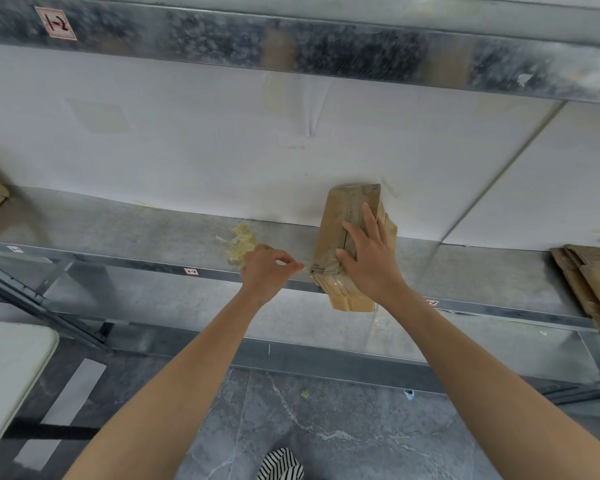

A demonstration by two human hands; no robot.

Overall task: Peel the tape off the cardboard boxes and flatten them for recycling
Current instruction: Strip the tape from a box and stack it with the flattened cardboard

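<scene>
Shelf [136, 220]: galvanised metal, supports cardboard box [340, 209].
Right hand [371, 261]: fingers extended, pressing box to brace it.
Left hand [265, 270]: fingertips pinch clear tape [323, 270] for peeling.

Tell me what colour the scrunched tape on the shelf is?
The scrunched tape is pale yellow and see-through, shown best in the head view.

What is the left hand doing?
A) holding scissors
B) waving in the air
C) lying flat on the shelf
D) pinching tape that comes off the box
D: the left hand pinches a thin clear strand of tape that runs to the box, while the right hand presses flat on the box.
</scene>
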